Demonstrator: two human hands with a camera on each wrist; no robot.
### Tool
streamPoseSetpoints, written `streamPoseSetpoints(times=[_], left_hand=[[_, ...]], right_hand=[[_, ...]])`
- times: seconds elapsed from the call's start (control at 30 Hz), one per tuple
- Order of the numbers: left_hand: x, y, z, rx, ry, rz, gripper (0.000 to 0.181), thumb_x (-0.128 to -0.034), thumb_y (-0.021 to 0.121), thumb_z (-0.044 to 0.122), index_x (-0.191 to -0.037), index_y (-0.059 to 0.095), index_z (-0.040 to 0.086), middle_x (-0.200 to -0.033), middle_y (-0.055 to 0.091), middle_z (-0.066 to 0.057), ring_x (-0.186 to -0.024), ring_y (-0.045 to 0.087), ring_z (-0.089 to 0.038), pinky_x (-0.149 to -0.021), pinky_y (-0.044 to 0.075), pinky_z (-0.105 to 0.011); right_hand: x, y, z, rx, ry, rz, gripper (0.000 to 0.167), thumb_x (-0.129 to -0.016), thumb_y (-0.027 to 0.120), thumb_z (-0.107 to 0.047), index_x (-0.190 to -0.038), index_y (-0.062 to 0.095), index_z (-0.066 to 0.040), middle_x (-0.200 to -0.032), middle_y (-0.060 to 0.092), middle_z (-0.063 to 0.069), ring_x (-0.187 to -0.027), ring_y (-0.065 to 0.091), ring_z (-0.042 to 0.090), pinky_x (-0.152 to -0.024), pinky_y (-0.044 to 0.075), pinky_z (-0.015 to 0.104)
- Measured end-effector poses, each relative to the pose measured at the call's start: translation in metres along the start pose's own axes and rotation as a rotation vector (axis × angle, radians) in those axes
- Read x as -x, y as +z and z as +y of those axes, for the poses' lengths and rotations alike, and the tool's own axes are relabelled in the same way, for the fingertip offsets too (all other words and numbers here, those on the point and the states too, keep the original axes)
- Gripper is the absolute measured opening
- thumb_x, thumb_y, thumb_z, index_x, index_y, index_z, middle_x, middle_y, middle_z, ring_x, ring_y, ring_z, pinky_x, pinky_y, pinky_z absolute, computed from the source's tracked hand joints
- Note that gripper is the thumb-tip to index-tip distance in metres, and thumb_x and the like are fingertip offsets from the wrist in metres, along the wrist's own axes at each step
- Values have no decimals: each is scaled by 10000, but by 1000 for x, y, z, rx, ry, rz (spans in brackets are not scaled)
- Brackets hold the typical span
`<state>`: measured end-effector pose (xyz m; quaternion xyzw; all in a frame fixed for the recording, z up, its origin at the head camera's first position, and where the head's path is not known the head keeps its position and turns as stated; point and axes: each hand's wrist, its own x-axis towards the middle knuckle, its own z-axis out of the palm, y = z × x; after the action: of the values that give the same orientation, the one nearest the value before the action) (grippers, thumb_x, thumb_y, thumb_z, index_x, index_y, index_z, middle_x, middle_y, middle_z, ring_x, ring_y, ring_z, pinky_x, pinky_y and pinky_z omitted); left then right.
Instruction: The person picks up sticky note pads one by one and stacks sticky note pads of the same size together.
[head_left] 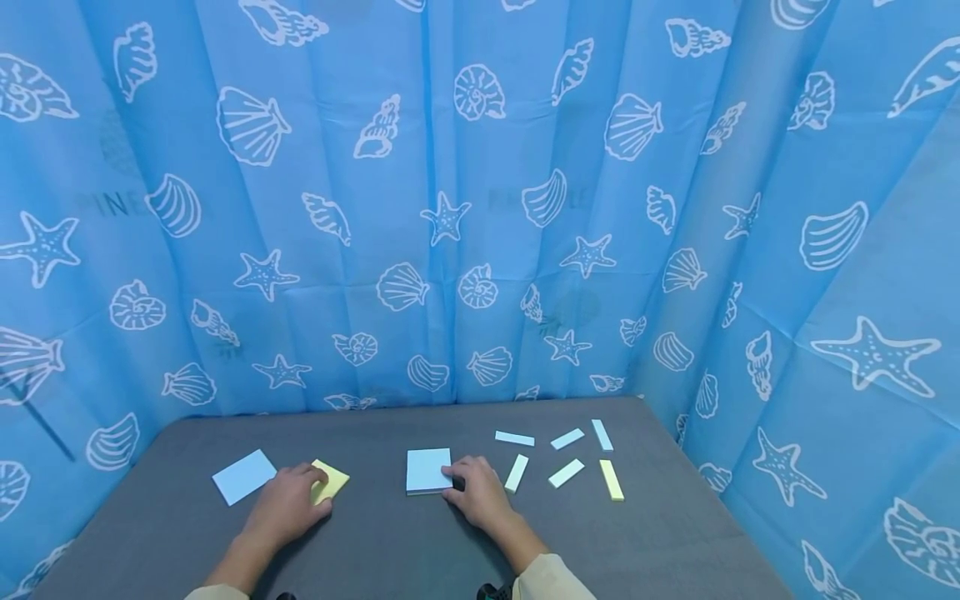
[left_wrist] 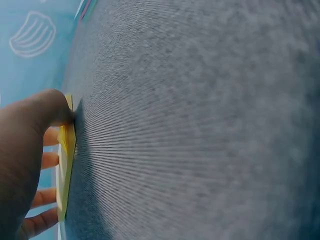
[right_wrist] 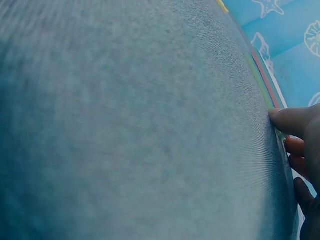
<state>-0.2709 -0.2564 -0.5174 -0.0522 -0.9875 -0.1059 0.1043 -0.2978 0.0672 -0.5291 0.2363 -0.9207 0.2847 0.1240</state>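
Note:
My left hand (head_left: 288,504) grips a yellow sticky note pad (head_left: 330,482) on the grey table, thumb on its near edge and fingers on the far side. The left wrist view shows the pad (left_wrist: 65,175) between thumb and fingers. Just beyond that hand lies a pale square note pad (head_left: 244,477). At centre is a square stack of sticky notes (head_left: 428,469), pale on top, with red and green layers visible at its side in the right wrist view. My right hand (head_left: 480,493) holds its right edge with thumb and fingertips.
Several narrow sticky note strips lie right of the stack: pale ones (head_left: 566,473) and a yellow one (head_left: 611,481). The grey cloth-covered table (head_left: 390,550) ends against a blue curtain (head_left: 420,217) with white shell prints, which also runs along the right side.

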Motion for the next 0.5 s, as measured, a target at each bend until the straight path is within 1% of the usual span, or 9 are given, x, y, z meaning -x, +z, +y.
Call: streamPoseSetpoints(times=[0.1,0.27,0.37,0.5], left_hand=[[0,1,-3,45,-15,16,291,-743,760,308,-934,722,92,-996,668,-124,-945,610,-375,-810,468,-557],[-2,0,-9,172,-40,37,263,-760,766,253,-947,728,72,-984,681,-140,-933,625,-365,-794,476,-539],[-2,-2,-13,242,-69,24,275,-775,784,256,-968,728,68,-1015,677,-155,-982,614,-399,-828,465,-561],[-2,-2,-19,303,-122,-3,325,-790,796,297,-1015,723,74,-1092,659,-182,-1070,576,-437,-880,439,-591]], right_hand=[[-1,0,0,2,-2,-4,324,-855,759,-211,-1161,720,-113,-1082,659,2,-1021,567,191,-854,485,384],[-1,-1,1,6,2,-5,325,-855,759,-212,-1164,719,-116,-1089,658,3,-1029,568,195,-860,485,387],[0,-1,1,1,1,-2,324,-855,759,-208,-1163,719,-113,-1090,658,7,-1030,568,199,-861,485,392],[0,-1,0,-8,-2,-2,321,-859,755,-205,-1163,719,-107,-1090,659,12,-1032,567,203,-859,486,396]])
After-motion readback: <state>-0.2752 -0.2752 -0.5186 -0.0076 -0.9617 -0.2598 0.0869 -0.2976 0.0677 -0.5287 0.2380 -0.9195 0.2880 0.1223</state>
